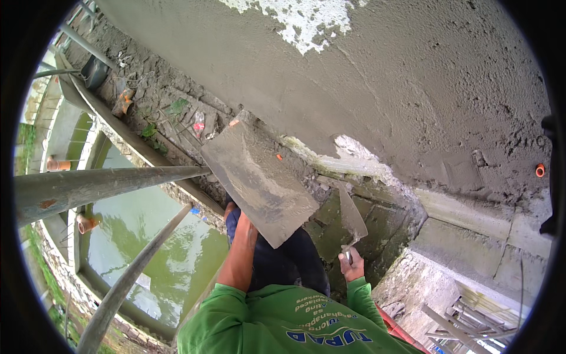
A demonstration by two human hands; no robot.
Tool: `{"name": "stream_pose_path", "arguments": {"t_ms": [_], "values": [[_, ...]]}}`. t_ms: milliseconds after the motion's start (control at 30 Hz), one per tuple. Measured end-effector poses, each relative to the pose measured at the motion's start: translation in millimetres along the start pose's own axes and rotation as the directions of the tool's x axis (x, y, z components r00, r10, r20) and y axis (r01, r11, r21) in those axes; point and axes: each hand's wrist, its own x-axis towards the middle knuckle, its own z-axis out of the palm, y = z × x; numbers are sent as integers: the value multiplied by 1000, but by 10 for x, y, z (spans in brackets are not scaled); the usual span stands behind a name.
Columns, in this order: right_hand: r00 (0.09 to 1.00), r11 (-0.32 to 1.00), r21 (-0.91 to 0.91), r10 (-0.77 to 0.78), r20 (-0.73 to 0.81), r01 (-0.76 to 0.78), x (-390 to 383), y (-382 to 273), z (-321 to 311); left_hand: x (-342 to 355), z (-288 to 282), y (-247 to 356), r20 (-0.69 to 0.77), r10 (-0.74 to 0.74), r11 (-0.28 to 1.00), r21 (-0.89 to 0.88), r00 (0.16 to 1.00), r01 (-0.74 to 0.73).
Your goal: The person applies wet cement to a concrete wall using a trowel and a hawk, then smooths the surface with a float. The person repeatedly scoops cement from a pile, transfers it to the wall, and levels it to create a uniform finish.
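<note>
A flat grey board (259, 177) smeared with wet mortar sits tilted above my legs. My left hand (247, 223) reaches beneath its lower corner, its fingers hidden by the board. My right hand (352, 265) is closed round the handle of a pointed trowel (351, 215), whose mortar-coated blade points away from me, right of the board. Beyond both is a wall (383, 88) of fresh grey plaster with white patches, roughly edged along its bottom.
Metal poles (106, 186) cross at my left above a concrete-edged pool of green water (135, 248). Rubble (171, 118) and broken orange pipe pieces (125, 101) line the wall's foot. A concrete ledge (460, 248) and piled poles (460, 330) are at my right.
</note>
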Motion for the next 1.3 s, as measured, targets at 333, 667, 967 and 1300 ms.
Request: {"name": "stream_pose_path", "arguments": {"t_ms": [333, 667, 967, 1300], "values": [[851, 689, -532, -252, 461, 492, 465, -783, -147, 55, -621, -112, -232, -165, 975, 110, 959, 195], [881, 819, -466, -97, 463, 335, 2142, -659, 640, 607, -864, -561, -284, -61, 997, 28, 957, 72], [970, 956, -189, -237, -45, 225, 1403, 163, 1113, 2489, -1491, -776, -339, 266, 962, 39, 902, -269], [977, 987, -63, 138, -162, -150, 543, 1323, 1184, 3462, -881, -567, -431, 201, 959, -98, 880, -267]]}}
